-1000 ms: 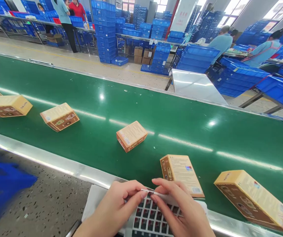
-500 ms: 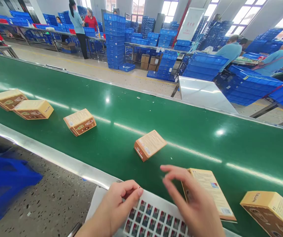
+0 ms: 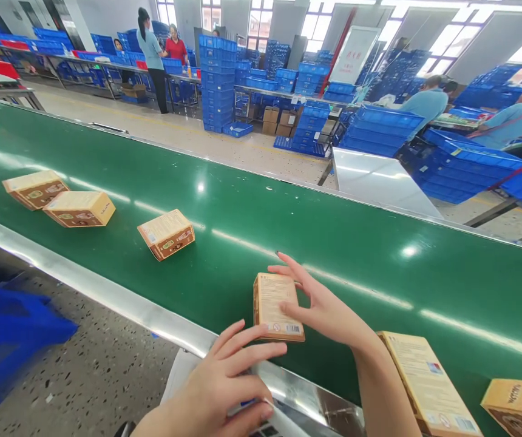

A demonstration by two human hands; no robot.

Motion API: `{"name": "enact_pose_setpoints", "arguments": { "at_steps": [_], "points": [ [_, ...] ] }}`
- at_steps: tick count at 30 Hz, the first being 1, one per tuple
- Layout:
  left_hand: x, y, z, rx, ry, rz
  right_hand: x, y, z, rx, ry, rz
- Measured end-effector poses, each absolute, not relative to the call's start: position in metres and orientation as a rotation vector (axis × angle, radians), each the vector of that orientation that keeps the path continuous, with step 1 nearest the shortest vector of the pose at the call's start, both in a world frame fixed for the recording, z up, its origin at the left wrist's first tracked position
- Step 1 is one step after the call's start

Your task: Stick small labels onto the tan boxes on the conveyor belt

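Note:
A small tan box [image 3: 274,298] lies flat, printed side up, near the front edge of the green conveyor belt [image 3: 356,243]. My right hand [image 3: 322,306] grips it, thumb on its top face and fingers spread along its far and right sides. My left hand [image 3: 224,382] is at the bottom, on a white sticker sheet [image 3: 179,375] that lies at the steel rail [image 3: 106,291]. Its fingers point toward the box, with the thumb curled under. My hand hides most of the sheet.
More tan boxes lie on the belt: three to the left [image 3: 167,233] [image 3: 79,208] [image 3: 36,188] and two at the right [image 3: 429,382] [image 3: 520,406]. A blue bag [image 3: 6,346] sits on the floor at left. Beyond the belt are a steel table [image 3: 374,176], stacked blue crates [image 3: 218,79] and other people working.
My right hand left the sticker sheet, reached onto the belt and took hold of the small box, which now lies turned and closer to me. The other boxes drifted right.

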State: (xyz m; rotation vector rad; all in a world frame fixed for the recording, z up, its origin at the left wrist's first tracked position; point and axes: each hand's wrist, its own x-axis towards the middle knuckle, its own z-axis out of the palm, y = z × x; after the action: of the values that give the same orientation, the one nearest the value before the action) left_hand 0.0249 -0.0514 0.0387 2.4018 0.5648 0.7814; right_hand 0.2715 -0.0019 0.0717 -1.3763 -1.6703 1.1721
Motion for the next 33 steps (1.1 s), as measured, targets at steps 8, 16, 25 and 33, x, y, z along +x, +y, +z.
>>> {"name": "enact_pose_setpoints", "arguments": {
  "at_steps": [8, 16, 25, 33],
  "points": [
    [0.035, -0.049, 0.048, 2.489, 0.521, 0.598, 0.248, -0.052, 0.059, -1.519, -0.753, 0.821],
    [0.045, -0.049, 0.053, 2.543, 0.456, 0.502, 0.231, -0.063, 0.047, -1.479, -0.466, 0.794],
    [0.060, -0.053, 0.050, 2.562, 0.404, 0.479, 0.235, -0.068, 0.054, -1.600, -0.454, 0.715],
    [0.075, -0.054, 0.043, 2.524, 0.322, 0.457, 0.255, -0.067, 0.061, -1.880, -0.603, 0.441]
  ]
}}
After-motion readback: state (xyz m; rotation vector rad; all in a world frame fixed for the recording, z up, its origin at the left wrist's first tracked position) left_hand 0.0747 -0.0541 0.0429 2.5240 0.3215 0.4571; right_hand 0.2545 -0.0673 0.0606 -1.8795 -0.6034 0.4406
